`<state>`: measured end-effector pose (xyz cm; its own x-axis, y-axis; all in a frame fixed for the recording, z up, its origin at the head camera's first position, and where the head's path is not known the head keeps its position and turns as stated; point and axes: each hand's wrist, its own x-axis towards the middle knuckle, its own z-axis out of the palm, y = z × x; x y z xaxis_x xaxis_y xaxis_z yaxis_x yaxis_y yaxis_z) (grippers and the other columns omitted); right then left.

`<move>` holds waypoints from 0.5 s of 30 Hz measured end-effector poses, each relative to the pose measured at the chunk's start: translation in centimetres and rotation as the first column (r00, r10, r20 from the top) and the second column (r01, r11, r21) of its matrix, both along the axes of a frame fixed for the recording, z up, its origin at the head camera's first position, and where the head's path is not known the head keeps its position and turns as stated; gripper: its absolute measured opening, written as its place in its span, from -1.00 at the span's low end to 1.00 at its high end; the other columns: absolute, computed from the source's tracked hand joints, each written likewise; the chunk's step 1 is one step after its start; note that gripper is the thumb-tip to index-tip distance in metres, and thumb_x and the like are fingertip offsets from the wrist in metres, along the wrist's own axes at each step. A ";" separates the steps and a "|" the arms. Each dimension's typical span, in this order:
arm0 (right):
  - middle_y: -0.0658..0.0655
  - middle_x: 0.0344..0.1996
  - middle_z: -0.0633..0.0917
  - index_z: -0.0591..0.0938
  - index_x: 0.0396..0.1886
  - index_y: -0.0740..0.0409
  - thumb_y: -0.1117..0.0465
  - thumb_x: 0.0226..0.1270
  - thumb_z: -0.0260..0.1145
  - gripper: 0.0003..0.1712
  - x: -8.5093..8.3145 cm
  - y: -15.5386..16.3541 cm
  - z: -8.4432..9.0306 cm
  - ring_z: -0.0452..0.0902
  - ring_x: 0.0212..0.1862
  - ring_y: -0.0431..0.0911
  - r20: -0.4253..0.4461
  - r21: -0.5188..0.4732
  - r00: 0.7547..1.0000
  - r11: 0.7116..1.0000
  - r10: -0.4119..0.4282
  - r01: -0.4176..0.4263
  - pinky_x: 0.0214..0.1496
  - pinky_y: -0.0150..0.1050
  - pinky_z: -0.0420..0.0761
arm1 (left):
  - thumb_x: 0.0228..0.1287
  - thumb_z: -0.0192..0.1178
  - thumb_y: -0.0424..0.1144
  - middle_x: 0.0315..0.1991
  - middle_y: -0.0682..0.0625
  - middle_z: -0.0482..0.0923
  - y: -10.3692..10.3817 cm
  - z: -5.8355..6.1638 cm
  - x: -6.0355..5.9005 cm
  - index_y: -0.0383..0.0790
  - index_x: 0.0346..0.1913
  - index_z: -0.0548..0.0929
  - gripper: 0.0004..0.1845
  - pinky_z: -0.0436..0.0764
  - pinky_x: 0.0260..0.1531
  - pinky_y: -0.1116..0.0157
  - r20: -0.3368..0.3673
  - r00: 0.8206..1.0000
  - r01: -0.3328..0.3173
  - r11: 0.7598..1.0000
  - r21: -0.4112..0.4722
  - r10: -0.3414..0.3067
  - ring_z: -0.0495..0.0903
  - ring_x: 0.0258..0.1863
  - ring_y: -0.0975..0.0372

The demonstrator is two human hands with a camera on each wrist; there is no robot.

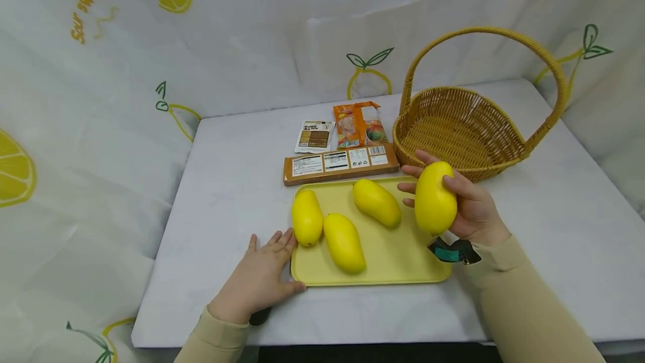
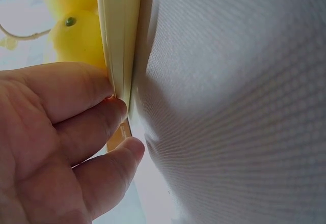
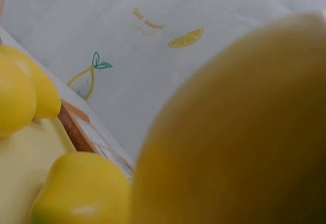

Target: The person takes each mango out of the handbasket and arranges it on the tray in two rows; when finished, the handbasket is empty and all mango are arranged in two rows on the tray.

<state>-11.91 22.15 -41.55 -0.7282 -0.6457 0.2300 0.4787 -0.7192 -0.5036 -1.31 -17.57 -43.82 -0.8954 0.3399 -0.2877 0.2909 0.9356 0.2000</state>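
Note:
My right hand (image 1: 473, 209) grips a yellow mango (image 1: 435, 198) above the right end of a pale yellow tray (image 1: 403, 265), thumb on its near side. That mango (image 3: 249, 132) fills much of the right wrist view, where the hand itself is hidden. Three more mangoes lie on the tray: one at the left (image 1: 307, 217), one beside it (image 1: 345, 243) and one near the back (image 1: 377, 203). My left hand (image 1: 264, 273) rests at the tray's left edge, fingers spread. In the left wrist view its fingertips (image 2: 119, 109) are right at the tray's rim (image 2: 121, 35).
A wicker basket (image 1: 509, 153) with a tall arched handle stands at the back right. Behind the tray lie a long brown box (image 1: 342, 164), an orange packet (image 1: 359, 125) and a small white-and-brown packet (image 1: 314, 136). A lemon-printed cloth (image 1: 252, 43) hangs behind the table.

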 end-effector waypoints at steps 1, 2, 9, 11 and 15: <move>0.28 0.40 0.43 0.18 0.59 0.09 0.30 0.61 -0.18 -0.40 0.3 0.0 -0.3 0.46 0.34 0.23 0.000 0.032 0.999 0.999 -0.033 0.033 0.39 0.09 0.45 | 0.07 0.36 0.38 0.59 0.03 0.12 0.0 0.0 0.0 -0.15 0.54 0.30 0.07 -0.04 0.40 -0.40 -0.001 1.000 0.001 1.000 0.000 -0.001 0.16 0.56 0.06; 0.27 0.39 0.44 0.21 0.58 0.09 0.31 0.61 -0.18 -0.41 0.7 0.1 -0.6 0.49 0.32 0.22 -0.001 0.072 0.997 0.995 -0.074 0.074 0.37 0.08 0.48 | 0.07 0.36 0.38 0.59 0.03 0.12 0.0 0.0 -0.1 -0.15 0.54 0.30 0.07 -0.04 0.40 -0.40 0.000 1.000 0.000 1.000 0.002 0.000 0.15 0.56 0.06; 0.15 0.24 0.54 0.34 0.46 0.10 0.40 0.58 0.00 -0.49 3.7 -0.4 -2.1 0.68 0.12 0.04 -0.069 0.459 0.918 0.805 -0.390 0.376 0.22 -0.08 0.62 | 0.06 0.37 0.38 0.59 0.04 0.10 0.0 -0.1 -0.2 -0.14 0.54 0.29 0.07 -0.05 0.41 -0.39 0.014 1.000 -0.005 1.000 0.004 0.005 0.14 0.56 0.06; 0.13 0.24 0.52 0.35 0.44 0.10 0.42 0.56 0.07 -0.48 4.5 -0.8 -2.4 0.68 0.11 -0.01 -0.111 0.542 0.896 0.729 -0.431 0.418 0.20 -0.17 0.63 | 0.06 0.37 0.39 0.59 0.05 0.10 -0.1 -0.1 -0.2 -0.14 0.54 0.30 0.08 -0.04 0.41 -0.39 0.014 1.000 -0.004 1.000 0.000 0.004 0.14 0.56 0.06; 0.18 0.30 0.43 0.32 0.46 0.13 0.35 0.49 0.24 -0.40 5.7 -1.7 -2.7 0.63 0.16 -0.07 -0.216 0.699 0.872 0.554 -0.440 0.452 0.18 -0.33 0.61 | 0.06 0.36 0.39 0.59 0.05 0.10 0.0 0.0 -0.2 -0.14 0.54 0.30 0.08 -0.04 0.41 -0.38 0.015 1.000 -0.002 1.000 -0.007 0.002 0.14 0.56 0.07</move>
<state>-6.18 20.40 -44.23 -0.9701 -0.2001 -0.1376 0.1868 -0.2527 -0.9493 -1.52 -17.61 -43.85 -0.8917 0.3358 -0.3035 0.2857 0.9376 0.1982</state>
